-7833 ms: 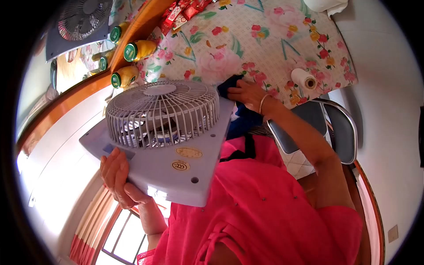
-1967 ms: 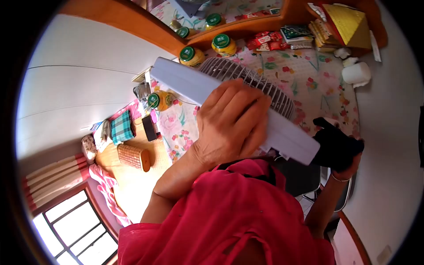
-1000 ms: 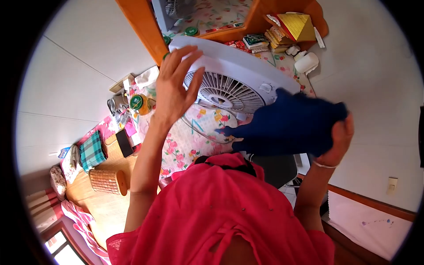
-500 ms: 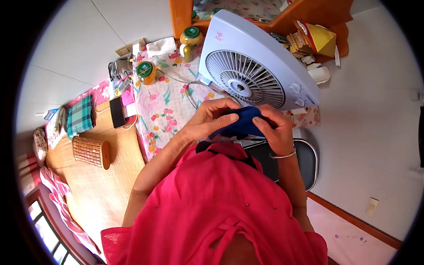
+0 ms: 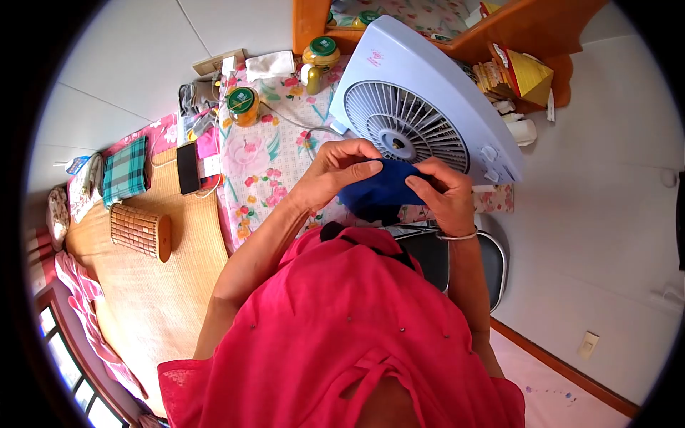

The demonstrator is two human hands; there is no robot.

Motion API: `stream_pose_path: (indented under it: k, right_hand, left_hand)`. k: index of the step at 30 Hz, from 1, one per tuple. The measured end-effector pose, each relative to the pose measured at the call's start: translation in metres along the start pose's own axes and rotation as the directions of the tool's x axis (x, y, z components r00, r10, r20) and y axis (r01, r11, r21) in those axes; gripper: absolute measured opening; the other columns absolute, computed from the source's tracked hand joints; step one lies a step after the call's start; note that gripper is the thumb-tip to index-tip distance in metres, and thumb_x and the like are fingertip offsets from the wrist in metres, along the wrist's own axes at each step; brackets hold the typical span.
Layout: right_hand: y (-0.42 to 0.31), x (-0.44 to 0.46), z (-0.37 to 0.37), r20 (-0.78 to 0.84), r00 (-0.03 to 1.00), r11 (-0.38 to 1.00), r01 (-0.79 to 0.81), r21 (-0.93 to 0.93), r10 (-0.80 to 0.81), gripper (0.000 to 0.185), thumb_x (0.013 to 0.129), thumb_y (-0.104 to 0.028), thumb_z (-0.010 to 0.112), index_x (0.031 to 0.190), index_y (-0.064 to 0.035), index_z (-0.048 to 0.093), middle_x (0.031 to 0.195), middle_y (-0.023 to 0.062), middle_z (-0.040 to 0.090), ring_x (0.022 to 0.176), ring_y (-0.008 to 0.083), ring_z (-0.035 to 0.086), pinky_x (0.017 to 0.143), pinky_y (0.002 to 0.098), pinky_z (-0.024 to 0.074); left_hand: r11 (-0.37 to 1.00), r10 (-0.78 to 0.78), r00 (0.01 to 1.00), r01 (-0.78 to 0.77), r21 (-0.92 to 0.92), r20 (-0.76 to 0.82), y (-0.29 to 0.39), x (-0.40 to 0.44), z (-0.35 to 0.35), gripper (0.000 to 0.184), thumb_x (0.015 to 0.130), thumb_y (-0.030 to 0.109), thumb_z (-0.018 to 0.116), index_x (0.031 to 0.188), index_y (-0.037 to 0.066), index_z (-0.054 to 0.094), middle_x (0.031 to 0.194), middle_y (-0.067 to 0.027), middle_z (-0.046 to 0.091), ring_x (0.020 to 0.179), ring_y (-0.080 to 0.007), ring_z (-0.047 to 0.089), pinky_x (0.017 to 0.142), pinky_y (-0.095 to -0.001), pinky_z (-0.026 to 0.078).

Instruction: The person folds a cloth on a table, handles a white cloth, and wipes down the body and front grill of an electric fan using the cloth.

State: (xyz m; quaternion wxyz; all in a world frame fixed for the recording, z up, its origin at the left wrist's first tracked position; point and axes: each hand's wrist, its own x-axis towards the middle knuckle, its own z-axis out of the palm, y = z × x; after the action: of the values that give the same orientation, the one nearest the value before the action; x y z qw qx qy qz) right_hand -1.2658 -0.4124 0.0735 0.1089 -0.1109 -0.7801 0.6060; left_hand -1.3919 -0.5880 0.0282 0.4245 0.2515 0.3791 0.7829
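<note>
A dark blue cloth (image 5: 385, 187) hangs between my two hands, in front of my chest. My left hand (image 5: 339, 175) pinches its left end between thumb and fingers. Its right end is pinched in my right hand (image 5: 446, 194), which has a bracelet at the wrist. Just beyond the hands, a pale blue-grey box fan (image 5: 428, 78) stands upright on the flowered tablecloth (image 5: 250, 160), its round grille and knobs facing me. The hands overlap the lower edge of the grille in view; whether they touch it I cannot tell.
Jars with green lids (image 5: 243, 107) stand left of the fan, near a white cloth (image 5: 270, 65) and a cable. Far left, a mat holds a woven pillow (image 5: 140, 232) and a phone (image 5: 188, 169). A dark chair (image 5: 427, 255) is below the table edge. Books (image 5: 492, 77) lie behind the fan.
The fan, earlier held tilted in my hand, now stands on the table. My left hand has let go of it and taken the cloth's other end. Since the last frame, the cloth hangs lower and more spread.
</note>
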Motion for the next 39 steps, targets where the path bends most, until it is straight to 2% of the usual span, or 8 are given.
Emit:
stream_pose_path:
  k: [3,9,12,18,25,28,34,39]
  right_hand:
    - [-0.004,0.003,0.005,-0.002,0.998,0.967,0.061,-0.246,-0.063,0.019,0.076,-0.003,0.075,0.094,0.0003,0.068,0.08,0.0007,0.059,0.06,0.0038,0.049,0.053,0.0189,0.037]
    - [-0.006,0.012,0.012,-0.025,0.994,0.94,0.088,-0.329,-0.102,0.022,0.075,-0.003,0.076,0.095,-0.0005,0.068,0.084,0.0032,0.062,0.063,0.0069,0.056,0.055,0.0211,0.0447]
    - [-0.003,0.014,0.021,-0.046,0.999,0.991,-0.035,-0.127,0.029,0.024,0.074,-0.002,0.076,0.097,-0.0002,0.067,0.088,0.005,0.064,0.069,0.0087,0.061,0.06,0.0212,0.0491]
    - [-0.009,0.015,0.024,0.026,1.0,0.964,-0.003,-0.266,0.01,0.021,0.077,0.001,0.072,0.096,0.0009,0.065,0.089,0.0064,0.064,0.075,0.0096,0.063,0.065,0.0225,0.0517]
    - [-0.008,0.018,0.018,0.053,0.998,0.99,0.04,-0.137,-0.033,0.014,0.08,0.004,0.067,0.093,0.003,0.063,0.089,0.0061,0.059,0.079,0.011,0.062,0.07,0.0234,0.053]
    - [-0.013,0.018,0.017,0.068,0.994,0.99,0.092,-0.103,-0.086,0.013,0.08,0.007,0.065,0.092,0.0033,0.061,0.096,0.0072,0.057,0.086,0.0123,0.061,0.073,0.0242,0.054]
    - [-0.009,0.018,0.013,0.034,0.992,0.992,0.121,-0.045,-0.12,0.016,0.078,0.01,0.063,0.092,0.0039,0.058,0.103,0.0087,0.054,0.092,0.0143,0.061,0.076,0.025,0.055]
    - [0.003,0.014,0.013,-0.014,0.996,0.995,0.086,-0.04,-0.087,0.016,0.078,0.01,0.062,0.093,0.0046,0.057,0.102,0.0086,0.054,0.093,0.0141,0.061,0.079,0.0249,0.0539]
  left_hand:
    - [0.998,-0.045,0.999,0.044,0.049,0.012,0.001,0.002,-0.001,0.007,0.091,0.008,0.063,0.094,0.002,0.065,0.087,0.0014,0.061,0.079,-0.0046,0.054,0.072,-0.0209,0.043]
    - [0.994,-0.022,0.999,0.017,0.105,0.048,-0.006,0.009,-0.004,0.007,0.09,0.004,0.063,0.097,0.002,0.065,0.088,0.0028,0.062,0.081,-0.0029,0.053,0.072,-0.0194,0.044]
    - [0.993,-0.017,0.998,0.011,0.114,0.052,-0.008,0.01,-0.008,0.008,0.091,0.005,0.063,0.097,0.002,0.065,0.088,0.0027,0.061,0.081,-0.0032,0.054,0.072,-0.0196,0.044]
    - [0.999,-0.012,0.998,0.01,0.033,0.059,-0.018,0.007,-0.015,0.009,0.09,0.003,0.063,0.099,0.002,0.064,0.097,0.0,0.061,0.089,-0.0065,0.057,0.08,-0.0221,0.047]
    - [0.993,0.057,0.996,-0.063,0.095,0.064,-0.018,0.013,-0.008,0.021,0.09,0.008,0.064,0.108,0.003,0.056,0.102,-0.0006,0.059,0.097,-0.0068,0.054,0.086,-0.0239,0.045]
    - [0.992,-0.055,0.983,0.034,0.122,0.174,-0.019,0.015,-0.013,0.024,0.091,0.013,0.064,0.111,0.004,0.056,0.105,-0.0015,0.058,0.1,-0.0089,0.054,0.091,-0.0257,0.043]
    - [0.943,-0.09,0.977,0.022,0.331,0.191,-0.011,0.02,-0.017,0.023,0.095,0.021,0.06,0.108,0.002,0.061,0.093,0.0017,0.058,0.088,-0.0041,0.051,0.078,-0.0213,0.042]
    - [0.972,-0.175,0.971,0.144,0.187,0.161,-0.026,0.015,-0.017,0.018,0.094,0.019,0.06,0.1,0.003,0.063,0.082,0.0033,0.059,0.075,-0.0019,0.051,0.066,-0.0183,0.042]
